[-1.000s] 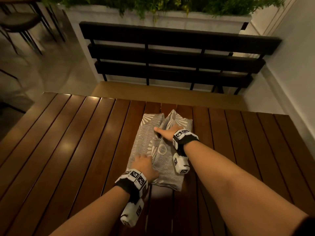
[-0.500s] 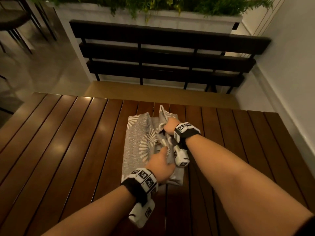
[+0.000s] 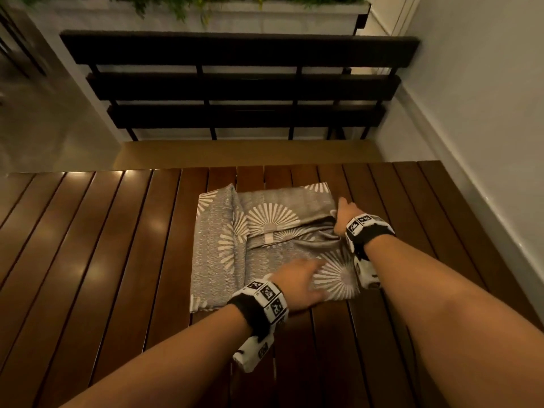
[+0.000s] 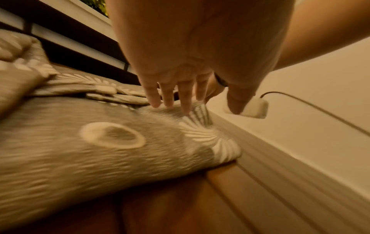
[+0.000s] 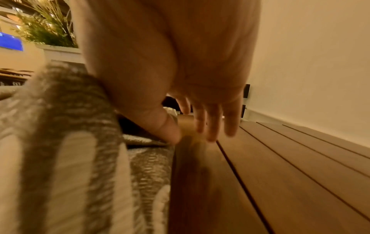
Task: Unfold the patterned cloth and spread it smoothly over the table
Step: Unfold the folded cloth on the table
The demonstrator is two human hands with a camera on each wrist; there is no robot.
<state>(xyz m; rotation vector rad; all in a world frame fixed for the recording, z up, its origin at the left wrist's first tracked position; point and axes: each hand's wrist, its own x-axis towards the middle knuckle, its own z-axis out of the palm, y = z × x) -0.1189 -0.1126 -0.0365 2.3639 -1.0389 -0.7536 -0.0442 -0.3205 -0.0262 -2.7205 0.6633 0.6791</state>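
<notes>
The patterned cloth now lies one fold wider across the table than a second ago, the right hand having moved to its right edge, while the left hand has seemingly flattened onto the near corner.

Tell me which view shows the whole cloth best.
The head view: the cloth lies complete on the table, folds and all edges visible. The left wrist view shows only a blurred near corner; the right wrist view shows only a blurred fold beside the thumb.

Prob. café patio: slatted table, bench, planter.
</notes>
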